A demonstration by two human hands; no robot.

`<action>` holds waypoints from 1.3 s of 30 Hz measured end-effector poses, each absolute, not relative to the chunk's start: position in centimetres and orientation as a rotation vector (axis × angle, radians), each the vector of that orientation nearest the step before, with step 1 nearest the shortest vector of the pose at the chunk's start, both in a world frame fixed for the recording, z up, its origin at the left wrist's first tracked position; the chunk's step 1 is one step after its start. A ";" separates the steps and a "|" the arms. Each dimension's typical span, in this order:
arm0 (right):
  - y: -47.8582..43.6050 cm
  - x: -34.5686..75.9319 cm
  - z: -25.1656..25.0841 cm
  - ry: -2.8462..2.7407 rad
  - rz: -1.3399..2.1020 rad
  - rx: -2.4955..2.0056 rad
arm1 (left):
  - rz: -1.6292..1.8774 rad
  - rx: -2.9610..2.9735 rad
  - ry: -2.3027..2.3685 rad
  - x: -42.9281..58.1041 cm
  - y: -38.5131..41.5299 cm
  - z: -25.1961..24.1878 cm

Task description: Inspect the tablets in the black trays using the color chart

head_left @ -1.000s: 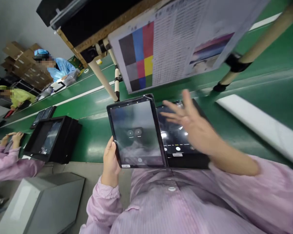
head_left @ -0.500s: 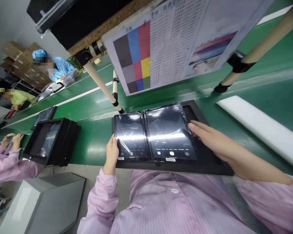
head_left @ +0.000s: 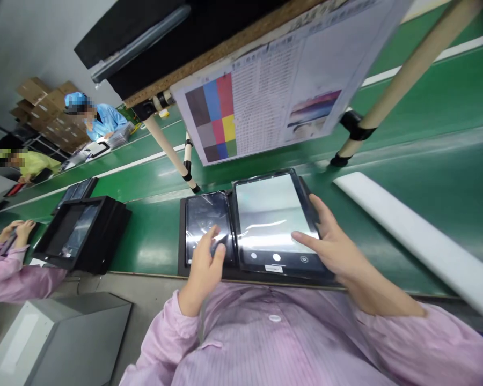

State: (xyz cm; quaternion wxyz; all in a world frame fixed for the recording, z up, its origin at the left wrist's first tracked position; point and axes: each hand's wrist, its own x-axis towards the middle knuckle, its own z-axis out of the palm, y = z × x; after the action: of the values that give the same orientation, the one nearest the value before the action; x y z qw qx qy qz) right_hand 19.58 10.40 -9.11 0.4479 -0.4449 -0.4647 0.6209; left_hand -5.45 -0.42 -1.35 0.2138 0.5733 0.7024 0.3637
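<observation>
Two film-covered tablets lie side by side in a black tray (head_left: 182, 236) at the bench's front edge. The right tablet (head_left: 271, 214) shows a bright camera screen with round icons and a small white label at its lower edge; its right side looks raised. My right hand (head_left: 338, 246) grips that side, thumb over the screen and fingers round behind the edge. Over the lower part of the darker left tablet (head_left: 205, 212) is my left hand (head_left: 206, 262), open, thumb and fingers apart. Whether its fingertips touch the glass I cannot tell.
A chart board (head_left: 261, 91) hangs above on beige poles. A long white bar (head_left: 410, 241) lies right on the green bench (head_left: 153, 236). Stacked black trays (head_left: 108, 230) stand left, near a co-worker's hands (head_left: 18, 233). A grey cabinet (head_left: 80, 338) stands below.
The right tablet's screen has turned from dark to a bright camera picture. My left hand has moved from the tray's left edge over the left tablet. My right hand has closed round the right tablet's edge.
</observation>
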 end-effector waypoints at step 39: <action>13.5 17.5 -2.7 -1.200 1.503 -0.828 | 1.248 1.768 2.204 2.7 2.1 0.5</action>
State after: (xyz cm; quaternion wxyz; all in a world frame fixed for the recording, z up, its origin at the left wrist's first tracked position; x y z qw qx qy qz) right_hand 17.53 13.54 -2.73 0.5002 -0.3426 -0.4961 0.6216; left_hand 2.65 2.13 0.53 0.0264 0.5723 0.7132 0.4039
